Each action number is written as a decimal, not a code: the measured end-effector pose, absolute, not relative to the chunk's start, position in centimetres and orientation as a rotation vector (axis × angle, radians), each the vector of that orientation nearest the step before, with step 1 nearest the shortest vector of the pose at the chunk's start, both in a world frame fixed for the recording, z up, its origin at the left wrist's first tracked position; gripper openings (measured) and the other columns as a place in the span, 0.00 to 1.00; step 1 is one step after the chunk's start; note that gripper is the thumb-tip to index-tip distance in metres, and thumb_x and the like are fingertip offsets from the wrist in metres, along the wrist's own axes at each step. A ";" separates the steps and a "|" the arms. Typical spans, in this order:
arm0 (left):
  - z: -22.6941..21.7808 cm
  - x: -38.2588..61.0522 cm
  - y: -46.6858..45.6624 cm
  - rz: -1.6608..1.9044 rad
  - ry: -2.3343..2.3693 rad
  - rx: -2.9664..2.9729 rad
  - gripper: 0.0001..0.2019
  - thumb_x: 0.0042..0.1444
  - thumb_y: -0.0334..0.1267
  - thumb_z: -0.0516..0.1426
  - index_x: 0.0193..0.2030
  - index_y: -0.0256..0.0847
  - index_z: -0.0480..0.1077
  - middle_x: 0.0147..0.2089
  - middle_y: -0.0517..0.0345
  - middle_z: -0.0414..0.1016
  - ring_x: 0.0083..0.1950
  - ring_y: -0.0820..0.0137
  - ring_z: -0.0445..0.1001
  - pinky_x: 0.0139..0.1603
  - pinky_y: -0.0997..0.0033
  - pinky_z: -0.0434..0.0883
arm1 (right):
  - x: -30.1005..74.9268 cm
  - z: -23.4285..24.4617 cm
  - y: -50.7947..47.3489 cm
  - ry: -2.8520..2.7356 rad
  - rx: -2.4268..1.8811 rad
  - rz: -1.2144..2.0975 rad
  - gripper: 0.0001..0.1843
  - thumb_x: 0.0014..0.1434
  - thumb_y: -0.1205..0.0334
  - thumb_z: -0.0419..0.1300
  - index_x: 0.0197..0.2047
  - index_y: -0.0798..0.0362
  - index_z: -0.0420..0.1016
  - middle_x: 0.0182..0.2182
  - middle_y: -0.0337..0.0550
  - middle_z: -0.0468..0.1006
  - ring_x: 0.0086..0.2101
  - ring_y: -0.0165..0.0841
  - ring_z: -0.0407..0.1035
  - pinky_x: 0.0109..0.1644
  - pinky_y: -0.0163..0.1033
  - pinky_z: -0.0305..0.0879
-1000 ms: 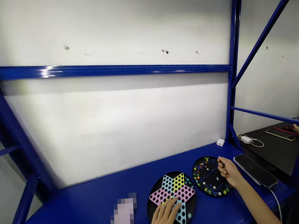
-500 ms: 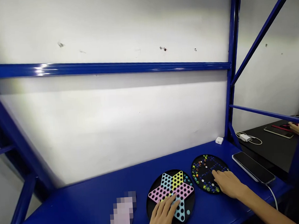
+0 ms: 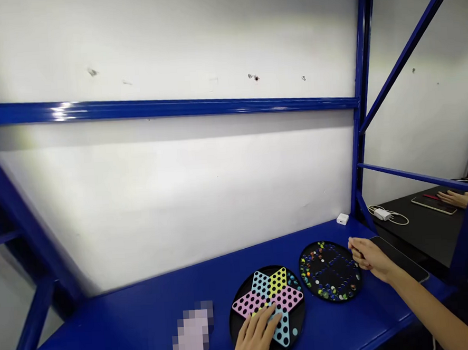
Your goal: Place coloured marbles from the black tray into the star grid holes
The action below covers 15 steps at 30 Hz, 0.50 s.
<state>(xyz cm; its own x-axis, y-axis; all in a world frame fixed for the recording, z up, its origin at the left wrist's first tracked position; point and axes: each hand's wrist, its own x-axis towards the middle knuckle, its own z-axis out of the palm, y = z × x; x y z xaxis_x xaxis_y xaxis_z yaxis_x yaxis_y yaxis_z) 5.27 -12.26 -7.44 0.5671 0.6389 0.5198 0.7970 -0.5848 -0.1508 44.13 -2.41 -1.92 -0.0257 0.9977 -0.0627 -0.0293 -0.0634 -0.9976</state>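
Note:
A round black board with a pastel star of holes lies on the blue shelf. My left hand rests flat on its near edge, fingers spread. To its right sits a round black tray of coloured marbles. My right hand hovers at the tray's right rim, raised a little, with fingertips pinched together; what they hold is too small to make out.
A dark phone with a cable lies right of the tray, partly behind my right hand. A small white box sits by the wall. Blue rack posts stand at right. Another person's hand rests on a black table beyond.
My right hand has lifted off the marble tray and moved right to its rim, fingers now pinched. My left hand has stayed on the star board.

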 end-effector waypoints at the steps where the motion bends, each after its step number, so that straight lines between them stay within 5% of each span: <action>1: -7.5 5.2 -12.2 -0.587 -1.163 -2.427 0.28 0.59 0.50 0.62 0.66 0.53 0.66 0.64 0.58 0.74 0.59 0.60 0.76 0.57 0.63 0.76 | 44.6 -2.5 -2.6 -1.334 -1.316 1.157 0.19 0.60 0.44 0.58 0.29 0.51 0.66 0.18 0.30 0.57 0.18 0.25 0.46 0.22 0.32 0.41; 7: -7.4 5.3 -12.3 -0.550 -1.141 -2.398 0.28 0.60 0.53 0.61 0.66 0.53 0.66 0.64 0.60 0.74 0.58 0.60 0.76 0.55 0.64 0.77 | 46.2 -6.6 -4.6 -2.017 -1.706 0.356 0.13 0.64 0.56 0.54 0.28 0.49 0.67 0.23 0.39 0.71 0.24 0.35 0.63 0.31 0.39 0.51; 11: -7.3 5.3 -12.2 -0.565 -1.127 -2.394 0.27 0.59 0.52 0.61 0.65 0.52 0.67 0.63 0.59 0.75 0.58 0.61 0.77 0.55 0.65 0.76 | 45.8 -7.3 -5.2 -2.140 -1.711 0.314 0.05 0.64 0.60 0.54 0.36 0.46 0.70 0.26 0.41 0.75 0.24 0.36 0.65 0.31 0.39 0.50; 15: -7.6 5.1 -12.0 -0.601 -1.133 -2.411 0.28 0.59 0.51 0.62 0.66 0.53 0.66 0.63 0.60 0.75 0.58 0.61 0.76 0.56 0.66 0.76 | 45.7 -6.4 -4.9 -2.144 -1.746 0.477 0.08 0.65 0.59 0.53 0.33 0.48 0.68 0.28 0.41 0.75 0.30 0.38 0.68 0.33 0.38 0.53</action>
<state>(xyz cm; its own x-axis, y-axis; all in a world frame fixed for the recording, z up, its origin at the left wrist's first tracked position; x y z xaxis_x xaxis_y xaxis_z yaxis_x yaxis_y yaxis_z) 5.09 -12.01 -7.58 0.5770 0.6142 0.5384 0.7902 -0.5867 -0.1775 45.70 -4.86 -6.41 -0.1913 0.9805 0.0457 0.8686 0.1908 -0.4573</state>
